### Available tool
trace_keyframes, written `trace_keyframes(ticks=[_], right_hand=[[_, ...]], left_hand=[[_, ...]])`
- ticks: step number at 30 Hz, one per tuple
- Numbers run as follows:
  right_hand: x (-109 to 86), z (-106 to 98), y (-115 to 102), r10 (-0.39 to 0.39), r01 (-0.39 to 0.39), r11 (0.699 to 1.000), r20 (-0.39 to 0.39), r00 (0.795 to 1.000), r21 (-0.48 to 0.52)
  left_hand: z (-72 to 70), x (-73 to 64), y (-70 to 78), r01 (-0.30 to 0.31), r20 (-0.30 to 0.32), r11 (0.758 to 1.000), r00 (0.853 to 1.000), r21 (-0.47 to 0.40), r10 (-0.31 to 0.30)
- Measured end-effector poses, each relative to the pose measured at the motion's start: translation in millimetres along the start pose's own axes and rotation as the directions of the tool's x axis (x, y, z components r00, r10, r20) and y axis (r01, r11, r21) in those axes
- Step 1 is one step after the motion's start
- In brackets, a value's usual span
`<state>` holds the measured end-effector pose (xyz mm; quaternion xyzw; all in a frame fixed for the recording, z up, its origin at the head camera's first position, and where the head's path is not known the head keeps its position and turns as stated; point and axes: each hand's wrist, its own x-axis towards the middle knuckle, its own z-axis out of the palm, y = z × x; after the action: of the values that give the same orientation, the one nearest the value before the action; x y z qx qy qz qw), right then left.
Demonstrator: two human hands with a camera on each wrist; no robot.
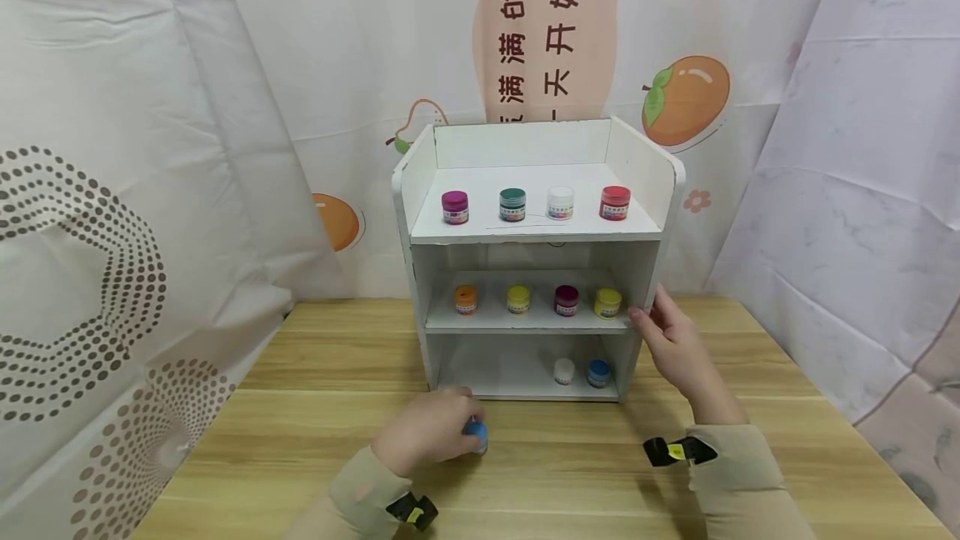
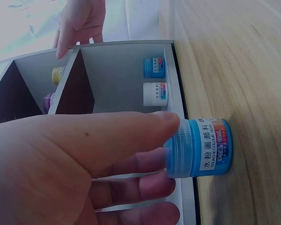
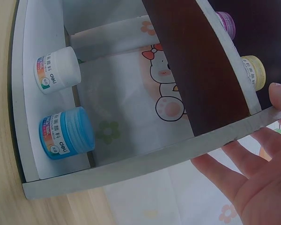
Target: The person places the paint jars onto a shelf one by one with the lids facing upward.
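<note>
In my left hand (image 1: 431, 432) is a blue gouache paint jar (image 2: 210, 146), pinched at its lid between thumb and fingers. Its base is at the wooden table, just in front of the white shelf unit (image 1: 525, 237). My right hand (image 1: 678, 348) holds the right side panel of the unit, with the thumb over the front edge and the fingers along the outer side. On the bottom shelf, towards the right, stand a white jar (image 3: 57, 70) and another blue jar (image 3: 67, 133).
Several jars stand in a row on the middle shelf, among them an orange jar (image 1: 465, 300). The top shelf bears another row, with a red jar (image 1: 615, 202) at its right end. Behind the wooden table (image 1: 322, 373) hangs a printed curtain (image 1: 360, 48).
</note>
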<state>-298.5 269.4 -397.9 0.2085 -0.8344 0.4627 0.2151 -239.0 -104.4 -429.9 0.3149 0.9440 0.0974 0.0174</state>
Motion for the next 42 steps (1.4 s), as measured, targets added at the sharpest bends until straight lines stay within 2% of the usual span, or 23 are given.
trace_keyframes(ticks=[14,24,30,37,42], right_hand=[[-1.1,0,-1,0.015,-0.015,1.0,0.003,1.0,-0.005],[-1.2,0,-1,0.005,-0.005,1.0,0.005,1.0,0.011],[-1.4,-2,-1,0.023,-0.023,1.0,0.007,1.0,-0.01],[-1.0,-2,-1,0.019,-0.019,1.0,0.004,1.0,-0.018],[-0.7,-1,-1,0.025,-0.025,0.999,0.008,1.0,-0.023]], left_hand=[[0.9,1.1,1.3,0.027,0.019,0.999,0.999,-0.02,-0.026],[2.9,1.4,1.9,0.014,0.002,0.999,1.0,0.036,-0.014],[-3.1,5.5,3.8,-0.015,-0.054,0.999,0.998,0.048,0.018],[-8.4,16.9,5.7,-0.044,-0.14,0.998,0.989,0.047,0.05],[-10.5,27.6,10.8,-0.015,-0.153,1.0,0.988,0.025,0.019]])
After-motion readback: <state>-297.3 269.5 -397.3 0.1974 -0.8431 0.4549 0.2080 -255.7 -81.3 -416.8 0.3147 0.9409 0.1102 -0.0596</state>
